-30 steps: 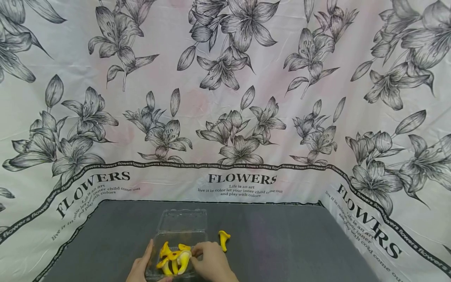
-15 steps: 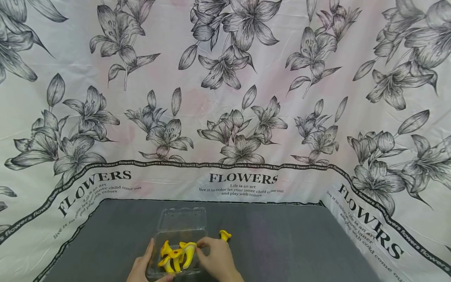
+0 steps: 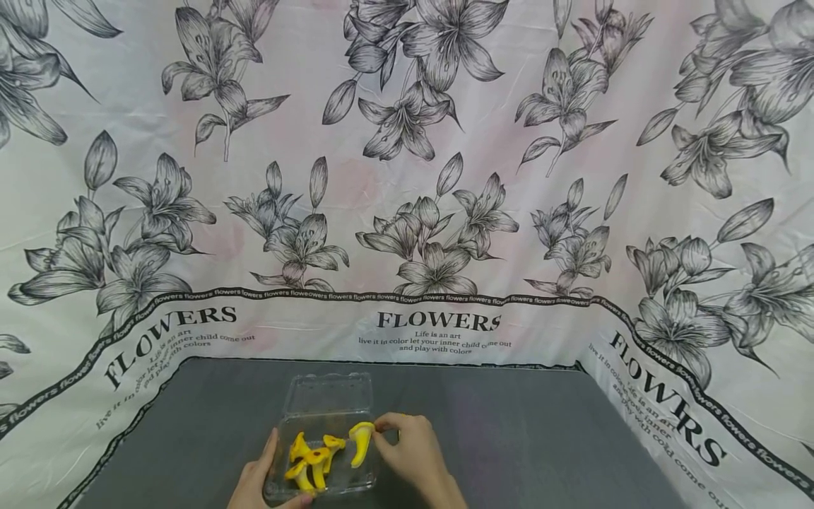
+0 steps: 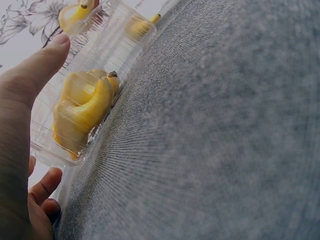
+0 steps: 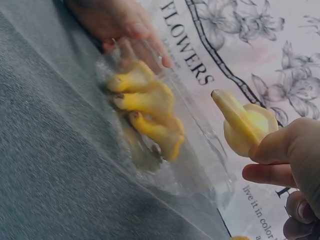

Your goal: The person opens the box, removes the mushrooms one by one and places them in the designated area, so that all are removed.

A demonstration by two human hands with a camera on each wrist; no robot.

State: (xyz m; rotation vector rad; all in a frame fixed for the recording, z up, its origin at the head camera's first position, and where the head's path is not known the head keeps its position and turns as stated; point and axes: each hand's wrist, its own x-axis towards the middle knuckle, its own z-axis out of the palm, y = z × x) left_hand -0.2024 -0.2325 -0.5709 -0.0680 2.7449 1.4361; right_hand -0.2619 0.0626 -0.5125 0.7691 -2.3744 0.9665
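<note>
With thumb and index finger my right hand point(image 3: 412, 449) pinches a yellow chanterelle mushroom point(image 3: 360, 444) by its cap, stem pointing down, over the right side of a clear plastic container point(image 3: 343, 482). The right wrist view shows this mushroom point(image 5: 242, 120) apart from those inside. Several other yellow chanterelles point(image 3: 316, 463) lie in the container's left and middle. My left hand point(image 3: 253, 477) grips the container's front left corner, thumb at the front and fingers along the left wall. In the left wrist view the thumb point(image 4: 42, 67) lies against the clear side.
The container's hinged lid point(image 3: 327, 394) stands open at the back. A loose mushroom point(image 4: 140, 27) lies beyond the container in the left wrist view; my right hand hides it in the head view. A flower-printed cloth point(image 3: 439, 332) borders the grey table point(image 3: 521, 431).
My right hand has lifted a mushroom from the cluster and moved it up and right. The loose mushroom on the table has become hidden behind that hand. My left hand stays on the container.
</note>
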